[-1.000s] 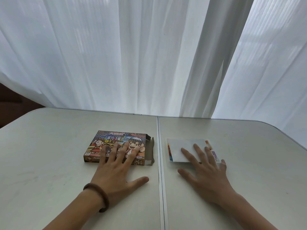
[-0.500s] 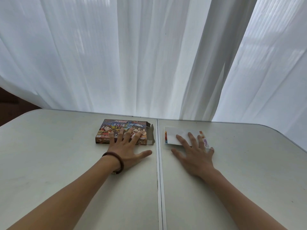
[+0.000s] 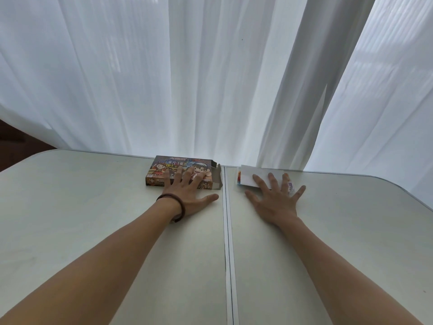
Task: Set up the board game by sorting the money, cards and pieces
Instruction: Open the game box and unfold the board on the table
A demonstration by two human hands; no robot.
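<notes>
A colourful game box (image 3: 164,168) with cartoon figures lies flat near the table's far edge, its right end flap open. My left hand (image 3: 187,195), with a brown bracelet on the wrist, rests on the box with straight, spread fingers. Right of the table seam lies a folded white game board (image 3: 250,175) with coloured print at its edges. My right hand (image 3: 274,200) presses flat on it, fingers spread. Both arms are stretched far forward.
The pale table (image 3: 93,219) has a seam (image 3: 228,242) running down its middle between my arms. White sheer curtains (image 3: 210,78) hang just behind the far edge. The table's rounded right corner (image 3: 403,191) is close to the board.
Both hands have slid the box and the folded board away from me, up to the table's far edge by the curtains. My arms are now stretched out.
</notes>
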